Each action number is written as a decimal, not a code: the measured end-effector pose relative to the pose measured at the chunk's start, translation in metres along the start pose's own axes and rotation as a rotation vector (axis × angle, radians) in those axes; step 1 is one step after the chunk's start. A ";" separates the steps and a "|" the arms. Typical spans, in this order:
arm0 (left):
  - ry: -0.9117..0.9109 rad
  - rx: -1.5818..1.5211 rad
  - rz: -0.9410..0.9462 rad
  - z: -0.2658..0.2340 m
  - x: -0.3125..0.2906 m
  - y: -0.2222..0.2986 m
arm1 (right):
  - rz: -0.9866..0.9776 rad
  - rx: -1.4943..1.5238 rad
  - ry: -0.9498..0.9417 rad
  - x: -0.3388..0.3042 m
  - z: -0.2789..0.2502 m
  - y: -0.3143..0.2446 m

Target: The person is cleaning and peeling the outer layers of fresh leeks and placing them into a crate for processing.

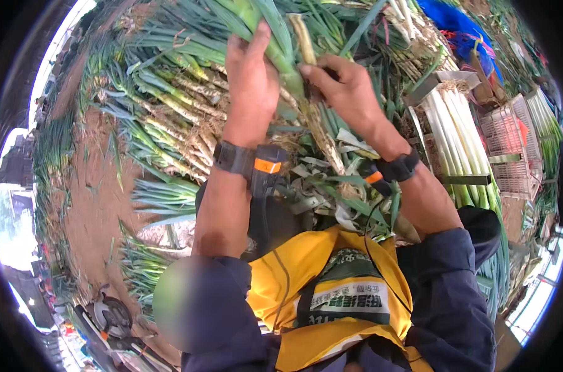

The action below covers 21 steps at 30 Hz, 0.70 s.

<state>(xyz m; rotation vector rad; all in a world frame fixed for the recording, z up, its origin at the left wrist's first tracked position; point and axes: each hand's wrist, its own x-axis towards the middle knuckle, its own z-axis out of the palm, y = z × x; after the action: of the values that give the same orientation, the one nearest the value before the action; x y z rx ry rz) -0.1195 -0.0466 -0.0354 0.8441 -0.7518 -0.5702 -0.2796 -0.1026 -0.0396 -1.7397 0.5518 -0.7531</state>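
My left hand (253, 80) is wrapped round the green upper part of a large green onion (287, 73), its thumb lying along the stalk. The onion slants down toward me, its soiled root end near my lap. My right hand (346, 87) is closed in a pinch beside the stalk, just below the left hand's level. From its fingers a yellowish-brown strip of outer leaf (303, 38) sticks up. The right fingertips are partly hidden. Under the stalk lies a pile of peeled leaf scraps (349, 201).
Unpeeled green onions (182, 118) with muddy roots lie heaped on the left. At right, cleaned white onions (455, 133) rest in a metal-framed holder, beside a pale plastic crate (511, 149). A blue sheet (464, 28) lies behind. Bare soil (95, 180) shows at far left.
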 end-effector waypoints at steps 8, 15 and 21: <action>0.014 -0.206 -0.064 -0.039 0.002 0.021 | 0.097 -0.825 -0.914 -0.169 -0.036 0.185; 0.104 -0.217 -0.085 -0.033 -0.008 0.018 | 0.258 -0.432 -0.406 -0.091 -0.036 0.076; -0.037 -0.155 -0.140 -0.005 -0.015 0.009 | -0.035 0.084 -0.188 0.013 -0.001 -0.012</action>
<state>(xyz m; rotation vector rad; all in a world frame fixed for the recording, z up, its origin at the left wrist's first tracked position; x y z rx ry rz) -0.1230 -0.0292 -0.0359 0.7475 -0.6757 -0.7611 -0.2710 -0.1087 -0.0252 -1.7233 0.3581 -0.6205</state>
